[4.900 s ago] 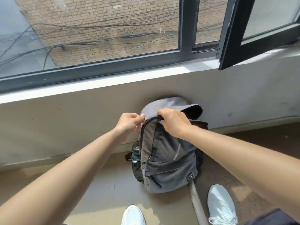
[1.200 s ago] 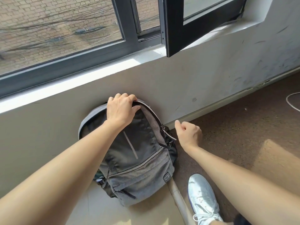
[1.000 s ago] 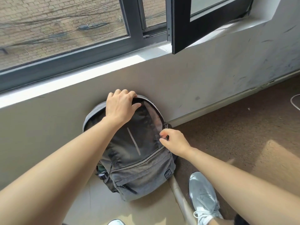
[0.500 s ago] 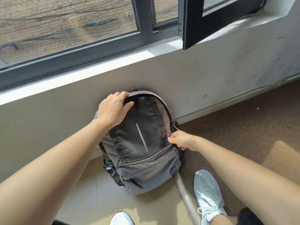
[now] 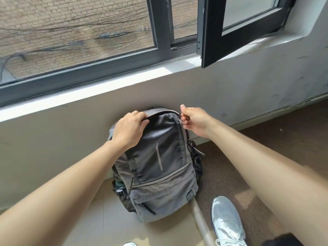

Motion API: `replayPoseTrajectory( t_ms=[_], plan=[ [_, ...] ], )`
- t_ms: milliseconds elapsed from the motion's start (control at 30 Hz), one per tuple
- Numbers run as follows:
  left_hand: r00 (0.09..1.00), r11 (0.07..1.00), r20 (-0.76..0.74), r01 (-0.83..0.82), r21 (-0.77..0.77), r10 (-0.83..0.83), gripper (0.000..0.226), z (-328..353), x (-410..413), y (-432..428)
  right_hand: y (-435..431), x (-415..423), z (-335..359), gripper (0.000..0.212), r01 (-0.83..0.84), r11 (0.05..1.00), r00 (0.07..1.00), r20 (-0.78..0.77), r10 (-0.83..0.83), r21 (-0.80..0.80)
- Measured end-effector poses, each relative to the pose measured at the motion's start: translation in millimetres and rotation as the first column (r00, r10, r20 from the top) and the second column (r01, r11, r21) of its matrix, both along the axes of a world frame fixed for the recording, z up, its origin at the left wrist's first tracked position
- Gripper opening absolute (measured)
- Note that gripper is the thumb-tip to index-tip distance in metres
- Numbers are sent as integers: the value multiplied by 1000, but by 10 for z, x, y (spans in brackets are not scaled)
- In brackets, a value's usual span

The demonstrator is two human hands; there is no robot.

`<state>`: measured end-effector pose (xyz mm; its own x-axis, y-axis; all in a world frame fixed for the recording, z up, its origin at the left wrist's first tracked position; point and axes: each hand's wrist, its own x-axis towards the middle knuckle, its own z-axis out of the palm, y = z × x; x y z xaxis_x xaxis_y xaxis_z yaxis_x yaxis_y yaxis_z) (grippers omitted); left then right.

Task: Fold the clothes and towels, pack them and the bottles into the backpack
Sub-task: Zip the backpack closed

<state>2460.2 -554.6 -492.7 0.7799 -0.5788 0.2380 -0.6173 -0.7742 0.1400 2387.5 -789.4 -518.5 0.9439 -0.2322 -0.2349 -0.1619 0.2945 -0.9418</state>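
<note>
Down by the wall, the backpack stands upright; my left hand grips its top edge, my right hand pinches the zipper (fingers curled tight) at the upper corner.

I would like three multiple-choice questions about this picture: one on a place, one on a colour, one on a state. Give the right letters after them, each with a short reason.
1. Where does the backpack stand?
A. on the window sill
B. on the floor, against the wall
C. on a chair

2. What colour is the backpack?
A. red
B. grey
C. yellow

3. What does the right hand do?
A. hangs idle
B. lies flat on the floor
C. pinches the zipper pull at the backpack's top corner

Answers:
1 B: its base is on the floor and its back leans on the wall.
2 B: its fabric is grey.
3 C: thumb and fingers close on the pull, while the left hand grips the top.
</note>
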Motion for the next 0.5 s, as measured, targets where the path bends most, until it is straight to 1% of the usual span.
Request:
replayPoseTrajectory(
  t_ms=[133, 200, 233, 267, 300, 333, 367, 400, 433, 467, 500],
  plan=[
    [999, 999, 39, 31, 7, -31, 30, -27, 0, 45, 42, -8, -94, 36, 60, 996, 998, -40, -57, 72],
    [997, 999, 55, 54, 4, -54, 31, -55, 0, 96, 71, -30, -110, 34, 120, 989, 991, -64, -114, 86],
    [995, 998, 70, 66, 2, -66, 33, -70, -12, 128, 97, -38, -97, 33, 170, 983, 983, -74, -166, 62],
    [992, 997, 97, 75, 1, -75, 37, -82, -29, 165, 125, -41, -87, 33, 246, 969, 966, -74, -247, -21],
    [987, 997, 141, 81, 2, -81, 40, -85, -47, 209, 158, -48, -84, 32, 335, 928, 937, -47, -347, -163],
    [977, 996, 196, 86, 0, -84, 42, -81, -65, 263, 201, -56, -94, 29, 426, 839, 895, 22, -445, -338],
    [963, 996, 254, 93, -17, -86, 40, -67, -92, 321, 259, -76, -98, 24, 487, 722, 860, 125, -495, -492],
    [949, 993, 303, 108, -48, -88, 34, -60, -127, 380, 333, -97, -100, 21, 518, 611, 843, 237, -483, -598],
    [939, 988, 331, 128, -83, -94, 27, -58, -173, 441, 418, -121, -94, 21, 536, 515, 837, 341, -428, -669],
    [940, 984, 329, 136, -111, -93, 20, -64, -234, 507, 505, -126, -101, 22, 551, 436, 832, 425, -358, -712],
    [955, 985, 287, 118, -129, -77, 15, -85, -303, 572, 602, -130, -92, 24, 563, 367, 826, 482, -293, -741]
  ],
)
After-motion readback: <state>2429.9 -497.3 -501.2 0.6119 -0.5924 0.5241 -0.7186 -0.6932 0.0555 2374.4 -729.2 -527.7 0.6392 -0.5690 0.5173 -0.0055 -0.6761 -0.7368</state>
